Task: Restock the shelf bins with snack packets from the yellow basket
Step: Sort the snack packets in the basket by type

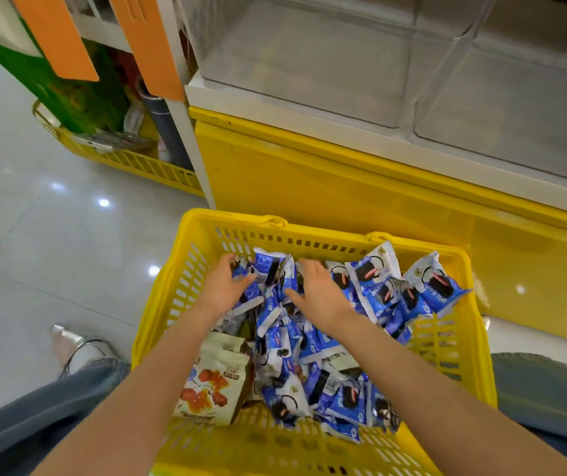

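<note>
Down on the floor (27,228) before the shelf (309,123), the yellow basket (309,237) stood against the shelf's yellow base (343,187), between the person's knees in blue jeans (34,417). A loose heap of blue packets (285,341) with dark round biscuits printed on them filled most of it, some leaning on its far right wall. A beige pack (213,383) with red fruit on it lay by the near left wall. Both bare arms reached into the far half of the basket. The left hand (225,281) was on the far left of the heap, its fingers curled over and its thumb closing in, gripping a few packets. The right hand (319,293) lay palm down on the packets just beside it, thumb spread wide toward the left hand. Its fingertips were hidden among the wrappers, so whether they held anything could not be told. Above the base, on the white shelf, sat clear bins (309,63) side by side, with no packets showing in them. At the left, a second basket (137,163) held green bags, and two orange tags (58,36) hung from the next rack. A pale pointed shoe (69,341) showed beside the left knee.
</note>
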The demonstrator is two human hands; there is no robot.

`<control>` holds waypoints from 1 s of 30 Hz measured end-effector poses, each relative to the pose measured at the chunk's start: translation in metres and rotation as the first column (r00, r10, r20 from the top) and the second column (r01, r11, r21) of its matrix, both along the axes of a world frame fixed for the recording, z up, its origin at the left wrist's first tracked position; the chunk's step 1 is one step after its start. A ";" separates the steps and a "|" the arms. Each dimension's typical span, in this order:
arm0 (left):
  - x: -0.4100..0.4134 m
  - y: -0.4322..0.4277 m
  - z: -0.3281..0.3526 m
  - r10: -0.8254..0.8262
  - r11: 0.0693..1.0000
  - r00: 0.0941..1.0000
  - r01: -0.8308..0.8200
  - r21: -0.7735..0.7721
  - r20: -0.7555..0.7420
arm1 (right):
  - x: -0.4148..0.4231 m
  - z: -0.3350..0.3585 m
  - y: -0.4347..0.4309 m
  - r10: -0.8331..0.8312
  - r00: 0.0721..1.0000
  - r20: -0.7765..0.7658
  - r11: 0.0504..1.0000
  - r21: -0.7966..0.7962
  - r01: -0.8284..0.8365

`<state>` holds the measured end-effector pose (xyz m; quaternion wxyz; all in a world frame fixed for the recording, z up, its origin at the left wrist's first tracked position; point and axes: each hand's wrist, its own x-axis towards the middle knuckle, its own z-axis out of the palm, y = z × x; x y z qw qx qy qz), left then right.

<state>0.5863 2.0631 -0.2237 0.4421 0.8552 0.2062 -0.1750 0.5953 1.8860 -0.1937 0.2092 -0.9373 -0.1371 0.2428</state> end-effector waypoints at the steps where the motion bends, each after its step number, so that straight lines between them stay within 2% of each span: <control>1: 0.004 0.004 -0.009 -0.014 1.000 0.999 0.015 0.014 -0.046 | 0.004 -0.007 0.007 0.002 1.000 -0.015 1.000 -0.029 -0.002; 3: 0.012 0.009 -0.023 -0.089 0.986 0.984 0.109 0.128 -0.155 | 0.010 -0.022 0.018 -0.004 1.000 -0.027 0.994 -0.108 0.001; 6: 0.021 0.006 -0.035 -0.197 0.884 0.926 0.310 0.349 -0.323 | 0.022 -0.036 0.025 -0.037 0.998 -0.049 0.976 -0.216 0.025; 7: 0.023 0.005 -0.036 -0.210 0.858 0.916 0.340 0.385 -0.342 | 0.026 -0.039 0.027 -0.061 0.996 -0.060 0.975 -0.219 0.046; 9: 0.024 0.004 -0.041 -0.232 0.851 0.930 0.336 0.404 -0.285 | 0.032 -0.044 0.029 -0.090 0.994 -0.064 0.977 -0.202 0.075; 11: 0.019 0.004 -0.044 -0.252 0.909 0.958 0.284 0.306 -0.140 | 0.034 -0.049 0.030 -0.126 0.990 -0.063 0.981 -0.157 0.115; 13: 0.016 0.005 -0.041 -0.194 0.975 0.981 0.196 0.105 -0.028 | 0.033 -0.053 0.031 -0.191 0.979 -0.074 0.979 -0.092 0.184; 17: 0.020 0.007 -0.024 -0.130 0.986 0.991 0.131 -0.099 0.009 | 0.026 -0.048 0.030 -0.314 0.929 -0.197 0.931 0.125 0.342; 20: 0.014 -0.002 -0.005 -0.056 0.964 0.996 0.071 -0.256 0.063 | 0.017 -0.027 0.021 -0.338 0.906 -0.254 0.867 0.290 0.405; 26: -0.024 -0.041 0.050 0.011 0.918 0.970 0.086 -0.388 0.241 | -0.018 0.031 -0.023 -0.311 0.915 -0.256 0.785 0.474 0.399; 30: -0.061 -0.077 0.064 -0.044 0.898 0.971 0.140 -0.417 0.233 | -0.052 0.055 -0.066 -0.299 0.911 -0.285 0.812 0.426 0.400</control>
